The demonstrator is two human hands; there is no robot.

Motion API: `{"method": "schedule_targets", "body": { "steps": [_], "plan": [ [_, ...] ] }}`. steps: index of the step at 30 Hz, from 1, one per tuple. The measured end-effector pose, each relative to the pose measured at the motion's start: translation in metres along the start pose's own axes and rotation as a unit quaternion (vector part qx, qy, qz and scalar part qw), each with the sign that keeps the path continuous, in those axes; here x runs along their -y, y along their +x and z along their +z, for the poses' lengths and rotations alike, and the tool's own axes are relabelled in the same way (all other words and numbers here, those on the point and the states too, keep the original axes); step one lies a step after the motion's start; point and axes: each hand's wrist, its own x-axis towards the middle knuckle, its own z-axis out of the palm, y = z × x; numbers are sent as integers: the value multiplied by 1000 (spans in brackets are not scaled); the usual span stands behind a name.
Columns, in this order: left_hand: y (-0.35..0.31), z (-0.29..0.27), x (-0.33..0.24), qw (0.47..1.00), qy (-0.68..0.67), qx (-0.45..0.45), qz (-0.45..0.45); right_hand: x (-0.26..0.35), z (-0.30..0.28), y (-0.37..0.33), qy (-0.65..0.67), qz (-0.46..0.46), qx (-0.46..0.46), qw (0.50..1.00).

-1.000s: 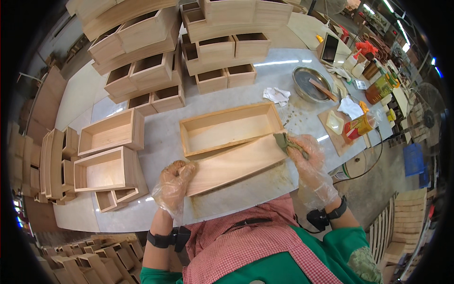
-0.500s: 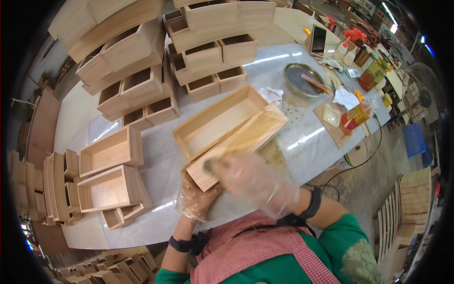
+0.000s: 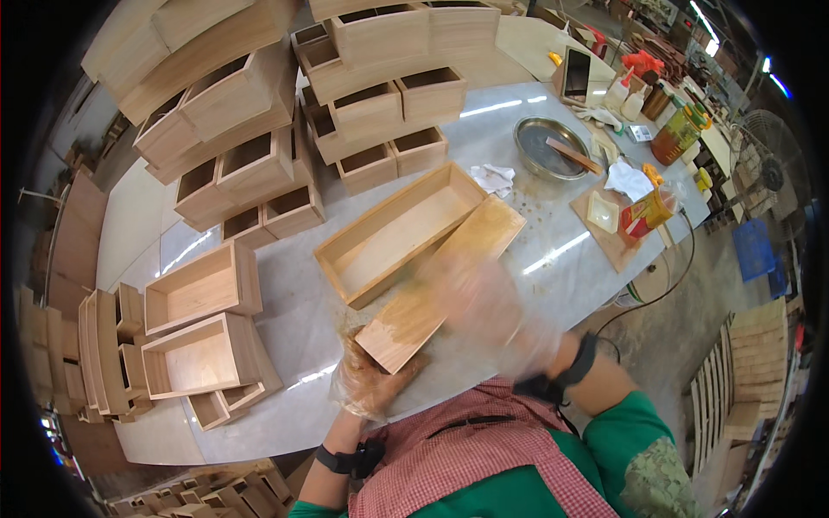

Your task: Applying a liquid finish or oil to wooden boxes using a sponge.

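Observation:
A long wooden piece (image 3: 401, 324) lies slanted in front of me, its flat upper face partly wet with a yellowish coat. Whether it is a board or the side of a box I cannot tell. My left hand (image 3: 377, 380), in a clear plastic glove, grips its near end. Over the middle of its face is my right hand (image 3: 484, 302), also gloved and smeared by motion, with a blurred greenish pad at its fingers. Just beyond, against the piece, stands an open rectangular wooden box (image 3: 341, 281) with darkened, wet-looking rims.
Stacked wooden drawer boxes (image 3: 371, 104) fill the far side; more pale boxes (image 3: 194, 345) sit at left. At right are a metal bowl (image 3: 553, 168) with a wooden stick, a white cloth (image 3: 629, 180), a red-yellow container (image 3: 648, 211), bottles (image 3: 635, 104) and a phone (image 3: 576, 73).
My right hand has slid up and to the right along the wooden piece, and the wet yellowish area reaches nearer its close end. My left hand and that end have shifted slightly right and nearer me.

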Motion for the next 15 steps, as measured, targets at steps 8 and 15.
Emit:
{"method": "schedule_targets", "body": {
  "steps": [8, 15],
  "plan": [
    [-2, 10, 56, 1000, 12, -5, 7, -19, -1, -19, -178, 15, -8, 984],
    [-1, 3, 16, 1000, 9, -11, -24, -59, 9, -43, -369, 110, -36, 922]
  ]
}}
